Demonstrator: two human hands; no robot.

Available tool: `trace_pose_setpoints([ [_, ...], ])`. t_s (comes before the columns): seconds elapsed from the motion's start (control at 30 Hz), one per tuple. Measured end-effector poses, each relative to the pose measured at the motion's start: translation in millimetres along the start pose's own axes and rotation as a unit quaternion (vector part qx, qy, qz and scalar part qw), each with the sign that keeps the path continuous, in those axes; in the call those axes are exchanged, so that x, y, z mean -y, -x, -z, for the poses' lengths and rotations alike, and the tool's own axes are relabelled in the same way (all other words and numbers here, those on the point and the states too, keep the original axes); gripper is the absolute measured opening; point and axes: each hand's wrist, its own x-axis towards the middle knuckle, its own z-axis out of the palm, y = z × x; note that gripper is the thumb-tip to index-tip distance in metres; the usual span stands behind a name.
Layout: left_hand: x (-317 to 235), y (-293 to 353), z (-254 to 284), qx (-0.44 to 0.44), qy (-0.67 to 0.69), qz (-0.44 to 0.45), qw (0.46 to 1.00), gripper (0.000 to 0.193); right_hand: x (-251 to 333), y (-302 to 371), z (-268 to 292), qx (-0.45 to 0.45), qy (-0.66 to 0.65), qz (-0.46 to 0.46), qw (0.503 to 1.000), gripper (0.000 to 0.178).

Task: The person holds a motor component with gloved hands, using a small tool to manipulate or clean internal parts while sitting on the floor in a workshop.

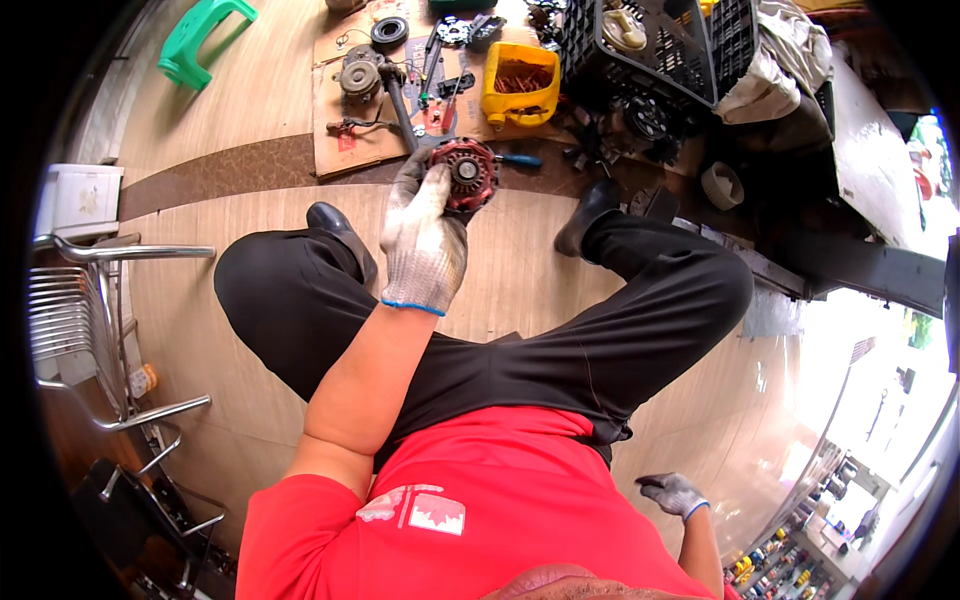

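My left hand [425,235], in a white knit glove with a blue cuff edge and darkened fingers, is closed round a motor stator [466,172]. The stator is round, with reddish windings about a metal centre, and its face is turned up toward me. Just beyond it lies a tool with a blue handle [520,159]. My right hand [675,493], gloved the same way, hangs low at my right side, away from the parts. Its dark-tipped fingers look loosely stretched out, with nothing visible in them.
A cardboard sheet [335,115] ahead bears metal parts and a black ring [389,32]. A cut-open yellow jug [497,95] holds small reddish pieces. Beyond it stands a black crate [655,75]. A green stool [180,50] and metal-framed chairs [150,253] are leftward.
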Motion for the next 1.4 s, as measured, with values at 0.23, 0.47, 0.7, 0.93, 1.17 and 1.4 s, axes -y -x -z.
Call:
trace_pose_setpoints([
  [0.23,0,5,-5,0.057,0.001,0.016,0.998,0.029,254,-6,45,-0.459,-0.083,0.422,0.778,0.035],
  [0.47,2,3,-7,0.078,-0.028,-0.002,0.997,0.030,436,-111,0,-0.244,0.073,0.576,0.777,0.027],
  [0.7,0,7,3,0.061,-0.011,0.035,0.997,0.029,438,-92,-5,-0.043,-0.090,0.386,0.917,0.032],
  [0.93,2,-1,7,0.027,0.024,0.032,0.999,0.027,377,-88,-12,-0.086,0.080,0.456,0.882,0.024],
  [1.17,1,-2,-1,0.070,0.008,0.020,0.997,0.029,418,-92,1,-0.193,0.071,0.503,0.839,0.050],
  [1.4,4,4,-2,0.088,-0.026,0.000,0.996,0.032,445,-93,-6,-0.153,-0.054,0.467,0.869,0.032],
])
